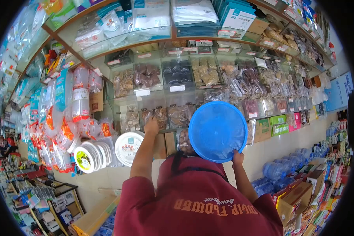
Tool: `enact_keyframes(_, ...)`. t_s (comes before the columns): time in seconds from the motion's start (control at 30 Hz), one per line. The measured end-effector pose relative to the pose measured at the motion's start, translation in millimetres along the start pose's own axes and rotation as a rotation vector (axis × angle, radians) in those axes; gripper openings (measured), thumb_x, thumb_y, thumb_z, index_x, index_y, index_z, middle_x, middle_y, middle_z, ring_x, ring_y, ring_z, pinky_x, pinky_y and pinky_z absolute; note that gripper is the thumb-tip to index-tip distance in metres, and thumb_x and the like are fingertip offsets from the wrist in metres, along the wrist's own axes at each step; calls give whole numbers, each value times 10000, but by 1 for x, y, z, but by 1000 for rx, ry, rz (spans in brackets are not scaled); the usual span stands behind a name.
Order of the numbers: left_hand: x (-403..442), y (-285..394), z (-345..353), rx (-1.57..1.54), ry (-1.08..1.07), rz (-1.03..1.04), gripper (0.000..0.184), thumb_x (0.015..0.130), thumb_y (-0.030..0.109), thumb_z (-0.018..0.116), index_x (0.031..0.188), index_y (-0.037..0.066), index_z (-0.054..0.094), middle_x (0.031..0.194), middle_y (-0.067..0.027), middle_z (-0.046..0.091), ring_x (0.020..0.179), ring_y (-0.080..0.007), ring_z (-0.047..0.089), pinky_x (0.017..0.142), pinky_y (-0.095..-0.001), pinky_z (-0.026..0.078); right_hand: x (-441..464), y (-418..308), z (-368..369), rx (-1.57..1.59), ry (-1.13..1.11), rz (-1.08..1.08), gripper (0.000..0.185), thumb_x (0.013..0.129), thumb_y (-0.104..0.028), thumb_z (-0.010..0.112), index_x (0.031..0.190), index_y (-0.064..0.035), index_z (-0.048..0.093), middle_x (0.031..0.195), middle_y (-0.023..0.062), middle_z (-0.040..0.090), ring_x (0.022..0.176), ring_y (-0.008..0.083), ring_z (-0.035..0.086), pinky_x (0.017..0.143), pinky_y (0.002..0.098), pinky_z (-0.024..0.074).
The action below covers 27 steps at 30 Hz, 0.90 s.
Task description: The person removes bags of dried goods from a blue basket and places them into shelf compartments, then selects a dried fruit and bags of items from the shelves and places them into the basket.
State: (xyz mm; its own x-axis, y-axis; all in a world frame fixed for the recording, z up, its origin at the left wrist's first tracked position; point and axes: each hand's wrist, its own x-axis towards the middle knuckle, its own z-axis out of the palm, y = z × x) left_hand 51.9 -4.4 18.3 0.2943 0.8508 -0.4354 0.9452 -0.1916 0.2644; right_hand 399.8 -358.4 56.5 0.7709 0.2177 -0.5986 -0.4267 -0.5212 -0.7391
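Note:
My left hand (151, 126) reaches into a clear shelf bin and touches or nearly touches a plastic packet of brown dried goods (148, 115). Its fingertips are too small and partly hidden, so I cannot tell whether they grip anything. A round blue plastic basket (217, 131) is in my right hand (238, 158), whose fingers close on its lower right rim. The basket is held up in front of the shelf, and nothing shows inside it. It hides part of the bins behind. Packets of darker brown dried goods (179, 115) lie in the bin to the right of my left hand.
Stacked white lids (91, 156) and a round white pack (129, 148) stand left of my arm. Bagged plastic cups (80, 104) hang above them. Large water bottles (277, 169) and cardboard boxes (295, 200) crowd the floor at right. Glass-fronted shelves (126, 37) run overhead.

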Motion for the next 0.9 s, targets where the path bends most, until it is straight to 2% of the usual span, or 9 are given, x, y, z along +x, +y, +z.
enact_keyframes(0.07, 23, -18, 28, 52, 32, -54, 322, 897, 148, 490, 1208, 73, 521, 1303, -133, 493, 1145, -345, 550, 893, -461, 487, 0, 1, 4, 32, 26, -6, 139, 810, -139, 591, 805, -4, 624, 683, 50, 594, 541, 140, 543, 464, 290, 399)
enact_keyframes(0.17, 16, -10, 20, 96, 27, -91, 301, 919, 151, 446, 1195, 83, 543, 1277, -126, 506, 1121, -338, 569, 866, -451, 501, -1, 11, 5, -33, 105, 17, 164, 799, -151, 602, 810, 10, 631, 687, 61, 603, 557, 150, 557, 484, 299, 417)
enact_keyframes(0.23, 18, -7, 18, 117, 2, -79, 284, 925, 163, 446, 1174, 95, 564, 1271, -123, 509, 1109, -333, 578, 849, -450, 507, -3, 12, 8, -83, 109, -59, 189, 789, -161, 612, 814, 25, 639, 683, 69, 607, 547, 155, 553, 490, 307, 421)
enact_keyframes(0.3, 19, -7, 21, 135, -18, -85, 270, 931, 175, 446, 1152, 107, 585, 1266, -121, 512, 1096, -328, 587, 833, -450, 513, -2, 12, 9, -64, 103, -46, 199, 787, -166, 614, 815, 30, 641, 674, 71, 605, 544, 157, 551, 489, 310, 422)
enact_keyframes(0.47, 23, -19, 37, 179, 247, 9, 208, 885, 186, 512, 959, 101, 687, 1211, -103, 526, 1044, -316, 586, 803, -445, 525, -5, 8, 15, -110, 95, -59, 212, 785, -170, 613, 807, 38, 645, 647, 75, 598, 539, 157, 548, 488, 317, 423)
enact_keyframes(0.57, 23, -20, 36, 167, 283, 40, 202, 864, 175, 523, 914, 85, 696, 1182, -95, 528, 1059, -313, 565, 810, -439, 526, -5, 5, 20, -125, 90, -70, 213, 783, -170, 611, 792, 40, 643, 640, 78, 595, 531, 158, 546, 482, 316, 419)
enact_keyframes(0.7, 20, -16, 20, 151, 312, 46, 185, 854, 161, 537, 920, 91, 695, 1169, -90, 525, 1077, -309, 551, 823, -437, 524, 3, 7, 24, -129, 78, -66, 203, 783, -164, 606, 780, 36, 643, 638, 76, 593, 519, 162, 539, 475, 321, 414)
enact_keyframes(0.9, -19, 18, -78, 155, 355, 34, 142, 813, 169, 597, 896, 114, 699, 1087, -92, 557, 1006, -301, 577, 791, -421, 522, -4, 1, 35, -119, 44, -49, 217, 773, -177, 607, 784, 36, 646, 643, 78, 601, 543, 173, 554, 498, 329, 425)
